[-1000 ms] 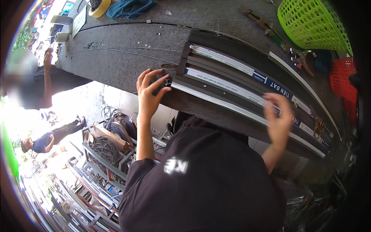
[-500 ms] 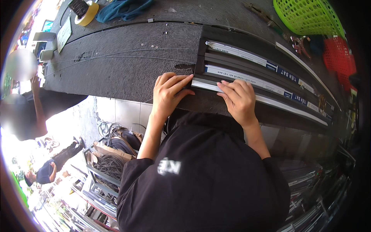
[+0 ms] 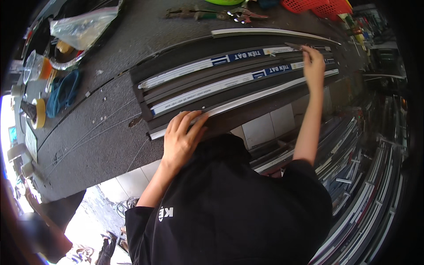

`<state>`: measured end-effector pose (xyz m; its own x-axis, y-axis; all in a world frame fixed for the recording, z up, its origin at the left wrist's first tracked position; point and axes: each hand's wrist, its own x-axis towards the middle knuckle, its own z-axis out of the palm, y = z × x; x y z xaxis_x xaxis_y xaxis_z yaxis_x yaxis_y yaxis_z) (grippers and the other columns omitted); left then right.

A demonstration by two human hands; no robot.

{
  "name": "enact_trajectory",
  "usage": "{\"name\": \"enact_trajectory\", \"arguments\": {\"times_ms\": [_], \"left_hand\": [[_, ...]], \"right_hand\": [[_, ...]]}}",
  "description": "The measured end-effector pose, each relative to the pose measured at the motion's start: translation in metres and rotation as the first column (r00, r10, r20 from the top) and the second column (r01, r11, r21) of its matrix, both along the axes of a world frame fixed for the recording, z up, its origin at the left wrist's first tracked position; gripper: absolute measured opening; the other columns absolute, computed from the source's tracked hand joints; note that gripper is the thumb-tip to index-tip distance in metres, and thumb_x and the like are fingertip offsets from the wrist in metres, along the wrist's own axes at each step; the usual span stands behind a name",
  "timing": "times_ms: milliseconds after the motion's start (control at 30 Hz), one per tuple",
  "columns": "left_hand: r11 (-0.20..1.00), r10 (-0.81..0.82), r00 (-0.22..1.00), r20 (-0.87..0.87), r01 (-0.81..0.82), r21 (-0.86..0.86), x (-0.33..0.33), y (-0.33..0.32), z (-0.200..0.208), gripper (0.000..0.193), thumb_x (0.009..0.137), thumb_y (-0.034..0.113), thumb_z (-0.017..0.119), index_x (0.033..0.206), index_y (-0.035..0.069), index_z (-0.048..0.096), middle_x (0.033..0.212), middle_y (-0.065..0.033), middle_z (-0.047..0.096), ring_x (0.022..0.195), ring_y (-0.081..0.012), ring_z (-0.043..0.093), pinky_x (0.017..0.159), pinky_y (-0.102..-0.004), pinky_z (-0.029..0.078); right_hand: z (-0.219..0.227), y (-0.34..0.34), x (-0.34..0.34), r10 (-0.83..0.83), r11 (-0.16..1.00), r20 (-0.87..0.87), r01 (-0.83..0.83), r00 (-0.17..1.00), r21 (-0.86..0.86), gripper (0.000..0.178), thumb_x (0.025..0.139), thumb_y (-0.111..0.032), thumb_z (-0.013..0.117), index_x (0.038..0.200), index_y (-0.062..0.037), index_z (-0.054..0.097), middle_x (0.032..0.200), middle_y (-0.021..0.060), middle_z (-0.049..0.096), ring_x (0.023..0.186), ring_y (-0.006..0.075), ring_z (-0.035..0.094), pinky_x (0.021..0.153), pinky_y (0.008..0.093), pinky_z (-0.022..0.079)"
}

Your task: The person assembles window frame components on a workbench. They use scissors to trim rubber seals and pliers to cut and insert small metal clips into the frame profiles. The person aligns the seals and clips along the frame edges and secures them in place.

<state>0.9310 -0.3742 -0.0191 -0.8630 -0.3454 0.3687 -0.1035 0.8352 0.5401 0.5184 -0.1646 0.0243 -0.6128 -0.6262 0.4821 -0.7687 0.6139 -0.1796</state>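
Note:
A dark, grooved frame profile (image 3: 176,92) lies across the bench, with labelled film strips along two of its faces. Along its near edge runs a narrow white strip (image 3: 247,96). My left hand (image 3: 182,138) rests over the left part of this strip, fingers stretched out and partly spread. Farther right, my right hand (image 3: 313,66) is closed on a slim, pointed metal tool (image 3: 293,45), held above the profile's right part. The fingers cover the tool's rear end, so its exact kind is unclear.
Pliers (image 3: 198,14) and red-handled cutters (image 3: 245,15) lie at the back, near a red basket (image 3: 329,8). Another light strip (image 3: 274,32) lies behind the profile. At left are a blue cloth (image 3: 64,93), a tape roll (image 3: 39,114) and a cup (image 3: 36,67). Another person stands lower left.
My right hand has left the white strip, reached right and taken hold of the pointed tool. My left hand still rests near the strip's left end. The view has turned rightward.

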Motion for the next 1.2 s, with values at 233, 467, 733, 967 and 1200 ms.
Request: {"name": "enact_trajectory", "arguments": {"times_ms": [233,467,733,967,1200], "left_hand": [[0.983,-0.091,0.994,0.062,0.1,-0.155,-0.01,-0.025,0.006,0.038,0.081,0.009,0.076,0.119,0.011,0.07,0.106,-0.0048,0.068,0.088,-0.0222,0.067,0.072,-0.0358,0.055],[0.955,-0.103,0.961,0.255,0.167,-0.246,-0.025,-0.04,0.025,0.057,0.071,0.049,0.081,0.108,0.008,0.067,0.089,-0.0053,0.057,0.083,-0.0235,0.062,0.066,-0.0367,0.054],[0.891,-0.45,0.754,0.478,0.345,0.295,-0.066,-0.099,0.04,0.06,0.089,0.055,0.067,0.099,-0.004,0.067,0.09,-0.024,0.069,0.086,-0.0437,0.066,0.077,-0.0462,0.052],[0.73,-0.669,0.601,0.438,0.417,0.542,-0.102,-0.137,0.015,0.082,0.095,0.072,0.05,0.124,-0.003,0.067,0.11,-0.019,0.072,0.105,-0.0272,0.068,0.095,-0.0376,0.051],[0.479,-0.834,0.473,0.284,0.367,0.797,-0.111,-0.13,0.001,0.071,0.097,0.062,0.055,0.125,-0.002,0.067,0.107,-0.0161,0.075,0.094,-0.024,0.071,0.085,-0.034,0.055]], "right_hand": [[-0.032,0.079,-0.151,-0.007,0.971,0.156,-0.03,0.988,0.236,0.038,0.078,0.01,0.064,0.114,-0.0027,0.061,0.119,0.0165,0.061,0.113,0.0397,0.06,0.094,0.0431,0.049],[-0.016,0.066,-0.167,0.22,0.841,0.033,-0.207,0.975,0.501,0.045,0.071,0.011,0.057,0.114,-0.0017,0.056,0.108,0.0204,0.059,0.108,0.0443,0.057,0.087,0.05,0.047],[0.035,0.096,-0.046,-0.46,0.888,-0.134,0.456,0.878,-0.058,0.031,0.087,-0.02,0.071,0.117,-0.0151,0.065,0.107,0.0088,0.068,0.094,0.0269,0.066,0.083,0.0377,0.052],[-0.012,-0.043,0.337,0.261,0.649,0.708,0.424,0.657,-0.632,0.013,0.092,-0.006,0.07,0.102,-0.0051,0.061,0.092,0.0065,0.068,0.088,0.016,0.066,0.083,0.0304,0.052],[-0.017,-0.183,0.546,0.507,0.479,0.686,0.491,0.521,-0.727,0.023,0.085,-0.001,0.078,0.083,-0.0004,0.055,0.073,0.0119,0.065,0.063,0.0174,0.065,0.057,0.03,0.055]]}}
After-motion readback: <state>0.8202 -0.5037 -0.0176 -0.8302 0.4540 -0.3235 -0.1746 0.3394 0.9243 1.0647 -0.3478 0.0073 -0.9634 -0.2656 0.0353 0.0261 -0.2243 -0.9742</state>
